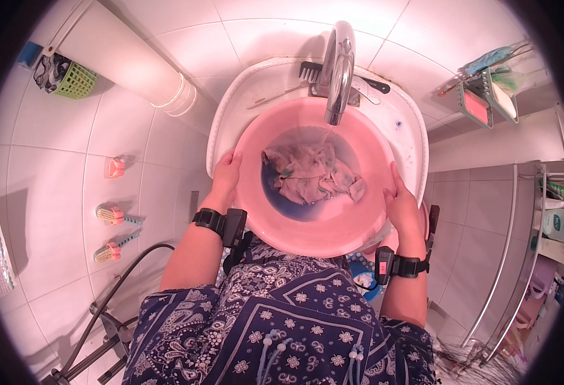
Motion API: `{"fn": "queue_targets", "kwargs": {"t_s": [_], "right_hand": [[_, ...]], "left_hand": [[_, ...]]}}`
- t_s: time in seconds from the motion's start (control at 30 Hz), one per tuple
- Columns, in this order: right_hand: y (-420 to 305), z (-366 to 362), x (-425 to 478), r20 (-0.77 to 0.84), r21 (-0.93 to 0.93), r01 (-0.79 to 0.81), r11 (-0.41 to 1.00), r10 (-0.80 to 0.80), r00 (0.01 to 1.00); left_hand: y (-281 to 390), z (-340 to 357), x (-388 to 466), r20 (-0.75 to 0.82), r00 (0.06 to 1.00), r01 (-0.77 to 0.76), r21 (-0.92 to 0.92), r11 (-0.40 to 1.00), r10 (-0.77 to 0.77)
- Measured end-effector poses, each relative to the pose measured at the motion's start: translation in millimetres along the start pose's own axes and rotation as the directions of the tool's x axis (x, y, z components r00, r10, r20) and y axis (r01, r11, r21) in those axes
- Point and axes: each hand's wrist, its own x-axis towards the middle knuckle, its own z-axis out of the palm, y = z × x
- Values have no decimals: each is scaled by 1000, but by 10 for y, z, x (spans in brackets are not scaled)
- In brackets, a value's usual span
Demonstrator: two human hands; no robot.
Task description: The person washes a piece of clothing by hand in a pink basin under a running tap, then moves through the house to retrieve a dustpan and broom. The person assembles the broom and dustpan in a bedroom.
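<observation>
A round pink plastic basin (310, 238) rests over the white washbasin (224, 113). My left hand (226, 175) grips its left rim, thumb on top. On the opposite side my right hand (401, 207) holds the right rim. Inside, a crumpled light cloth (306, 168) with dark and green patches lies partly under water. Bluish-dark water (282, 197) shows along its lower left. Above the basin's far side stands a curved chrome faucet (341, 72), and a thin stream falls from its spout onto the cloth.
Behind the faucet lie a black comb (310, 72) and a dark-handled item (375, 85). Two soap holders (476, 103) hang on the right wall. Brushes (111, 214) hang at left, below a white pipe (132, 62). A blue bin (366, 279) stands beneath; a metal rack (512, 269) is at right.
</observation>
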Motion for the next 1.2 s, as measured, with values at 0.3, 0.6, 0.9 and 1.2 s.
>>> {"fn": "queue_targets", "kwargs": {"t_s": [0.3, 0.6, 0.9, 1.2], "right_hand": [[-29, -18, 23, -6, 13, 5, 1000, -5, 1000], [-125, -45, -41, -5, -42, -10, 999, 10, 1000], [-100, -15, -102, -2, -26, 53, 998, -53, 999], [-191, -118, -35, 33, -151, 10, 989, -5, 999]], "left_hand": [[96, 58, -26, -6, 1000, 21, -50, 999, -21], [475, 268, -133, 147, 812, -494, 690, 530, 565], [100, 784, -157, 779, 622, -737, 617, 275, -81], [339, 1115, -240, 528, 581, -727, 678, -104, -620]]}}
